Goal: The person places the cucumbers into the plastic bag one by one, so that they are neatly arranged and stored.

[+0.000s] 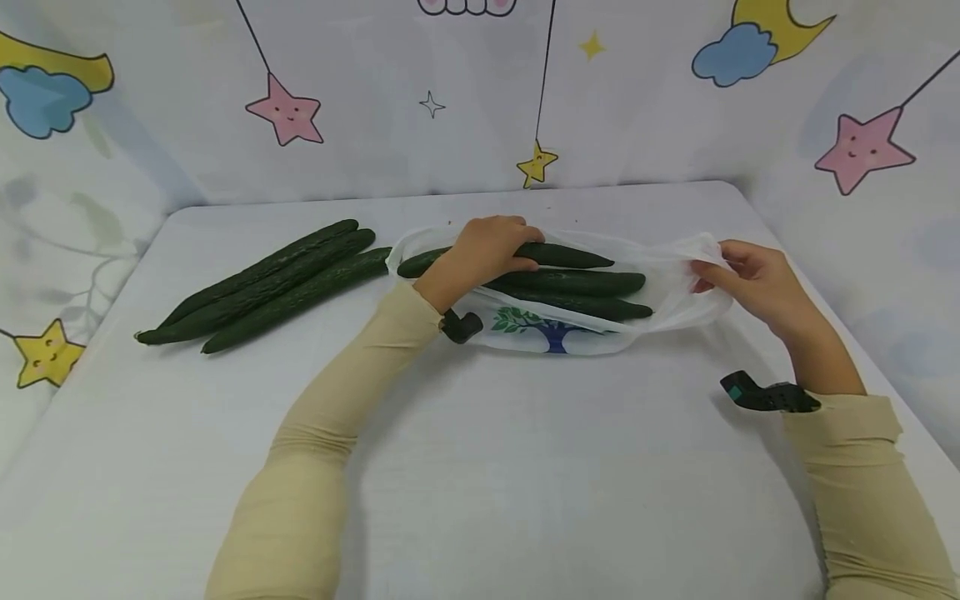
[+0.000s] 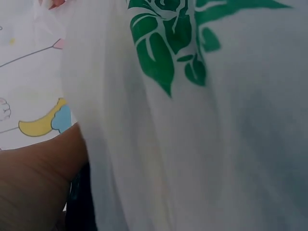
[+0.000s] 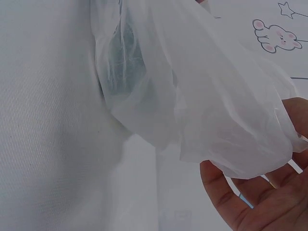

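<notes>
Three dark green cucumbers lie in a white plastic bag (image 1: 555, 340) printed with a green and blue tree. My left hand (image 1: 483, 250) reaches over the bag, thumb and fingers on either side of the upper cucumber (image 1: 570, 255). Below it lie the middle cucumber (image 1: 592, 282) and the lower cucumber (image 1: 600, 307). At the bag's right end my right hand (image 1: 757, 279) pinches the plastic between thumb and fingers. The right wrist view shows the gathered bag end (image 3: 231, 130) at the fingers (image 3: 219, 187). Bag plastic hides most of the left hand in the left wrist view.
More cucumbers (image 1: 277, 287) lie side by side at the left, their right ends close to the bag. All rest on a white table (image 1: 540, 467). Behind it stands a pale backdrop (image 1: 375, 100) with stars, clouds and moons.
</notes>
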### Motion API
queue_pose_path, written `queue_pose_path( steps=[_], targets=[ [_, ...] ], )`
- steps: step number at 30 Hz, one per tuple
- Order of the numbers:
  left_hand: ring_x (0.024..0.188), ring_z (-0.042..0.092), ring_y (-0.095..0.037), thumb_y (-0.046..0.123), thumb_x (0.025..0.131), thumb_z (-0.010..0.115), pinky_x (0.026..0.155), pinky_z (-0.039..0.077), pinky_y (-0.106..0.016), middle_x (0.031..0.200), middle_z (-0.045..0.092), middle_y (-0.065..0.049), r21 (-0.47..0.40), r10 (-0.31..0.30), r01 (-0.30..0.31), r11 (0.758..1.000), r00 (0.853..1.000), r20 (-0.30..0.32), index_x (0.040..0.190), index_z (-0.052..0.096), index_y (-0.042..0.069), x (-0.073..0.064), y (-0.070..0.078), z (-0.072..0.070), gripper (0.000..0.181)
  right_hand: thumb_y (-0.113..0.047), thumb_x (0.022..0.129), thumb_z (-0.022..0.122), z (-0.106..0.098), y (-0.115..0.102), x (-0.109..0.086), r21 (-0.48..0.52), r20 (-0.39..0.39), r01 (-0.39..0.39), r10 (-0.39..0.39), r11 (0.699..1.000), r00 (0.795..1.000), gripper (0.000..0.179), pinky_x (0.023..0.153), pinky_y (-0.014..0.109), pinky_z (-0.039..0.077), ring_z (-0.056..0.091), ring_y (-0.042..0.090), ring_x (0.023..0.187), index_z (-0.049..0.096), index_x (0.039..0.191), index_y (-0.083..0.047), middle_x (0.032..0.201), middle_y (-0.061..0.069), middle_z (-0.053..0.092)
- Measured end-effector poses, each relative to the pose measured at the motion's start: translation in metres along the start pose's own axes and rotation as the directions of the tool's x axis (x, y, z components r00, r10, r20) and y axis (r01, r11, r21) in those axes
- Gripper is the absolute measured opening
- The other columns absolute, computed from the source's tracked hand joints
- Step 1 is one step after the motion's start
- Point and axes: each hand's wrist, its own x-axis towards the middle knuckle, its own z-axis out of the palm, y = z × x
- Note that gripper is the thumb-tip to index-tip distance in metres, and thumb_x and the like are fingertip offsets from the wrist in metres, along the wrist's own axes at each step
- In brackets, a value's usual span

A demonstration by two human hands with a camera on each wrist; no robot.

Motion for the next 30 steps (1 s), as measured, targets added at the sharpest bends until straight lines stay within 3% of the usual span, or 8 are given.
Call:
queue_pose_path(
  steps=[19,30],
  targets=[
    [0.108,0.063,-0.017,0.042,0.092,0.065,0.079,0.054,-0.032,0.124,0.064,0.0,0.072,0.058,-0.061,0.996,0.998,0.039,0.135,0.059,0.022,0.024,0.025,-0.001,0.048,-0.007,0.096,0.061,-0.001,-0.003,-0.001,0.01,0.001,0.003,-0.003,1.0,1.0,0.016,0.072,0.012,0.046,0.059,0.004,0.085,0.068,0.11,-0.008,0.081,-0.011,0.069],
    [0.11,0.062,-0.019,0.037,0.093,0.065,0.08,0.054,-0.034,0.127,0.062,0.0,0.04,0.074,-0.076,0.996,0.996,0.054,0.138,0.057,0.024,0.035,0.029,0.002,0.048,-0.008,0.096,0.061,-0.003,-0.008,-0.003,0.001,0.001,-0.008,0.008,1.0,1.0,0.016,0.072,0.014,0.046,0.059,0.005,0.086,0.068,0.11,-0.008,0.08,-0.01,0.069]
  ],
)
